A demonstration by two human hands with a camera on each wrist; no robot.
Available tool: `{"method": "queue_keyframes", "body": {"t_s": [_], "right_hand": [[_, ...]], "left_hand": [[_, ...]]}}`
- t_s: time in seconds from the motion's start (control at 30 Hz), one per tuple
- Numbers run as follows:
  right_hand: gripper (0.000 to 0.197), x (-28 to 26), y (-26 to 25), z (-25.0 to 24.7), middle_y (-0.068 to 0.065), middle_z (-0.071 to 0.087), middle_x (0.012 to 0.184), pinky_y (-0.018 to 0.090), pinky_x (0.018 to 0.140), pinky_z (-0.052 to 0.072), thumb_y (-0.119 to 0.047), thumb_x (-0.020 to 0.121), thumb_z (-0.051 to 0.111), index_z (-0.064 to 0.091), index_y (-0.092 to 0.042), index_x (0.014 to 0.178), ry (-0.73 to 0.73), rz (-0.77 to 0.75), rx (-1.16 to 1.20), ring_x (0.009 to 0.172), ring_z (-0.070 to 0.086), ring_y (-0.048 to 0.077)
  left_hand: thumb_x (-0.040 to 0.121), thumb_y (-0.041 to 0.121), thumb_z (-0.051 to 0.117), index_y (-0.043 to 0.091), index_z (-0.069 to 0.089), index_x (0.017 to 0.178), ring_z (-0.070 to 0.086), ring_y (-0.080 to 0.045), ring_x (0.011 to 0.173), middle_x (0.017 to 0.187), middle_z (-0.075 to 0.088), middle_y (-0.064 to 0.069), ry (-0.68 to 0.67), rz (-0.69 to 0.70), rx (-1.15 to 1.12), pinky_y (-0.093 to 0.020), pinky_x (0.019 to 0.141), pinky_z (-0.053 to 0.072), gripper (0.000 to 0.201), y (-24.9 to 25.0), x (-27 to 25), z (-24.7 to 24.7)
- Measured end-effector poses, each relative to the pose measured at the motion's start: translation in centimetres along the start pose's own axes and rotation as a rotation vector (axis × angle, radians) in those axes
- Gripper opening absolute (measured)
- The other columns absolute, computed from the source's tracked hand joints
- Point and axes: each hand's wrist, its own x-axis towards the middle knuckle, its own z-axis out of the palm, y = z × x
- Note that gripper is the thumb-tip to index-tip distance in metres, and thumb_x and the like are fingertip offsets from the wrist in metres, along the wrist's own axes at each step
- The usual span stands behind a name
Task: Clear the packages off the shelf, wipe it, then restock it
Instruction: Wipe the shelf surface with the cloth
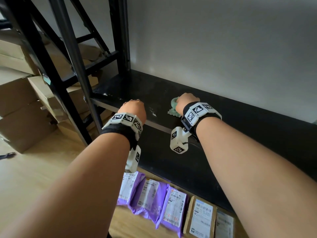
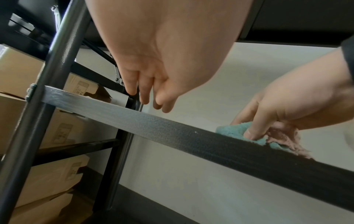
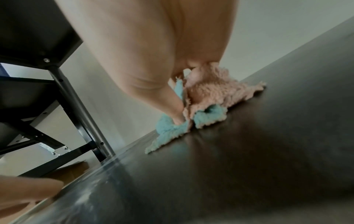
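Observation:
The black shelf board (image 1: 223, 114) is bare of packages. My right hand (image 1: 186, 100) grips a bunched teal and pink cloth (image 1: 173, 109) and presses it onto the board near the middle; in the right wrist view the cloth (image 3: 206, 97) lies crumpled under the fingers. My left hand (image 1: 133, 107) hovers over the shelf's front edge (image 2: 191, 133), left of the cloth. Its fingers (image 2: 145, 97) hang loose and hold nothing. Several purple mailer packages (image 1: 149, 193) and a brown box (image 1: 200, 219) lie in a row on the floor below the shelf front.
Whitish dust smears (image 1: 152, 112) mark the board between my hands. Black upright posts (image 1: 73, 69) and braces stand at the left end. Stacked cardboard boxes (image 1: 22, 117) sit on the floor further left. A white wall (image 1: 223, 48) closes the back.

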Motion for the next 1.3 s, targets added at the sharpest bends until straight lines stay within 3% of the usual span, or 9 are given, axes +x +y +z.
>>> {"method": "queue_keyframes", "body": {"t_s": [0.27, 0.4, 0.63, 0.7, 0.77, 0.93, 1.07, 1.3], "right_hand": [[0.037, 0.1, -0.2, 0.1, 0.006, 0.060, 0.120, 0.038, 0.097, 0.048, -0.033, 0.091, 0.054, 0.061, -0.010, 0.119, 0.013, -0.055, 0.145, 0.114, 0.055, 0.029], [0.031, 0.9, 0.0, 0.1, 0.004, 0.066, 0.115, 0.037, 0.096, 0.048, -0.026, 0.092, 0.051, 0.067, -0.016, 0.116, 0.009, -0.135, 0.156, 0.107, 0.060, 0.026], [0.032, 1.1, -0.5, 0.2, 0.005, 0.065, 0.116, 0.037, 0.097, 0.047, -0.031, 0.094, 0.052, 0.065, -0.015, 0.118, 0.012, -0.106, 0.203, 0.110, 0.058, 0.027], [0.032, 1.1, -0.2, 0.2, 0.003, 0.065, 0.115, 0.035, 0.094, 0.048, -0.029, 0.093, 0.052, 0.066, -0.017, 0.120, -0.002, -0.129, 0.215, 0.107, 0.059, 0.025], [0.032, 0.7, 0.3, -0.3, 0.002, 0.067, 0.109, 0.030, 0.083, 0.048, -0.031, 0.095, 0.051, 0.068, -0.018, 0.119, 0.010, -0.115, 0.265, 0.100, 0.062, 0.023], [0.039, 1.1, 2.5, -1.4, 0.007, 0.054, 0.134, 0.036, 0.101, 0.043, -0.020, 0.096, 0.047, 0.056, -0.024, 0.134, 0.109, -0.031, 0.181, 0.124, 0.047, 0.030], [0.050, 1.8, 2.1, -1.8, 0.011, 0.044, 0.140, 0.039, 0.102, 0.036, -0.026, 0.093, 0.055, 0.045, -0.024, 0.143, -0.044, 0.101, 0.025, 0.129, 0.040, 0.033], [0.044, 1.9, -1.3, -1.3, 0.007, 0.048, 0.141, 0.038, 0.106, 0.038, -0.020, 0.095, 0.047, 0.052, -0.023, 0.138, -0.066, -0.138, -0.018, 0.129, 0.043, 0.031]], "left_hand": [[0.094, 0.019, 0.052, 0.019, 0.026, 0.151, 0.021, -0.027, 0.145, 0.157, 0.023, -0.005, 0.044, 0.003, -0.064, -0.042, 0.115, 0.024, 0.063, 1.3, 0.3, -0.2], [0.088, 0.013, 0.058, 0.019, 0.035, 0.146, 0.029, -0.030, 0.141, 0.153, 0.030, -0.006, 0.084, 0.027, -0.049, -0.042, 0.110, 0.033, 0.062, 1.6, 0.8, -0.4], [0.086, 0.014, 0.061, 0.018, 0.035, 0.146, 0.025, -0.028, 0.143, 0.155, 0.028, -0.005, 0.035, 0.037, -0.032, -0.042, 0.113, 0.029, 0.066, 1.8, 1.7, -0.8], [0.087, 0.015, 0.060, 0.018, 0.032, 0.148, 0.024, -0.028, 0.144, 0.156, 0.026, -0.005, 0.014, 0.033, -0.023, -0.043, 0.114, 0.029, 0.067, 1.7, 1.4, -1.0], [0.089, 0.014, 0.058, 0.018, 0.030, 0.149, 0.021, -0.027, 0.145, 0.157, 0.023, -0.005, 0.002, 0.048, -0.012, -0.043, 0.116, 0.026, 0.067, 1.7, 1.0, -1.2], [0.092, 0.011, 0.055, 0.017, 0.027, 0.150, 0.015, -0.025, 0.147, 0.159, 0.018, -0.004, 0.028, 0.100, 0.000, -0.040, 0.118, 0.018, 0.065, 1.3, 0.6, -1.3], [0.090, 0.009, 0.056, 0.018, 0.030, 0.149, 0.019, -0.027, 0.146, 0.157, 0.022, -0.004, 0.056, 0.087, -0.035, -0.040, 0.117, 0.021, 0.065, 0.9, 0.7, -1.6], [0.087, 0.009, 0.056, 0.020, 0.034, 0.146, 0.022, -0.028, 0.144, 0.155, 0.026, -0.004, 0.018, 0.068, -0.057, -0.041, 0.117, 0.024, 0.064, 1.2, 2.1, -1.5]]}}
